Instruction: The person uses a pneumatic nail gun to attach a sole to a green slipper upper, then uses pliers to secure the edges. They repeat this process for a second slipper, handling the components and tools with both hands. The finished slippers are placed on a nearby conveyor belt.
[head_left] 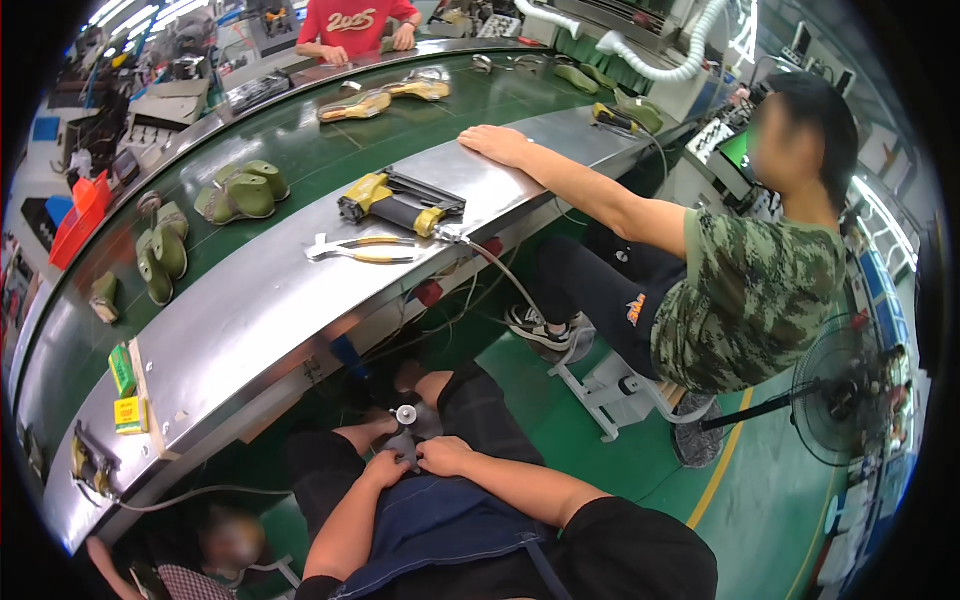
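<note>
Below the steel bench edge (pixel 300 300), left hand (pixel 385 468) and right hand (pixel 445 456) both pinch a small grey tool (pixel 407 432).

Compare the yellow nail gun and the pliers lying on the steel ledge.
The nail gun is bulky, yellow and black, with a hose running off its end; the pliers are slim and flat, with yellow handles, pale jaws and no hose. The nail gun lies nearer the green belt, the pliers nearer the ledge's front edge. Both rest untouched, side by side.
</note>
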